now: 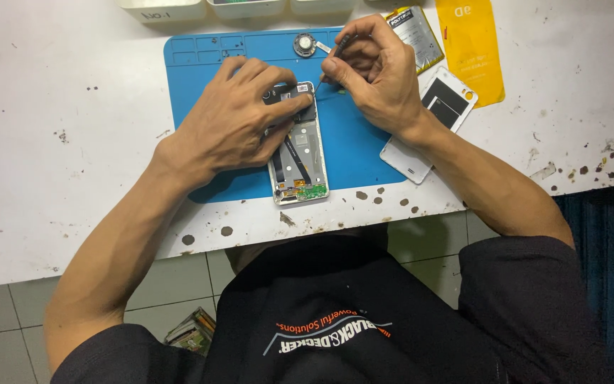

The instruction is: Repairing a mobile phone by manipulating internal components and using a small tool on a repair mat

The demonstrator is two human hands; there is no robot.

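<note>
An opened white phone [300, 167] lies on a blue work mat [353, 146], its inner boards and flat cables showing. My left hand [239, 117] rests on the phone's upper half and pins it down with the fingertips. My right hand [374, 71] is closed on a thin dark tool [330, 62], maybe a screwdriver, whose tip points at the phone's top edge next to my left fingertips. The top of the phone is partly hidden under my left fingers.
A white phone back cover [431, 124] lies off the mat's right edge. A phone battery [415, 32] and a yellow sheet [472, 46] lie at the back right. A small round part [305, 44] sits on the mat's top. White trays [165, 8] line the back edge of the stained white table [51, 142].
</note>
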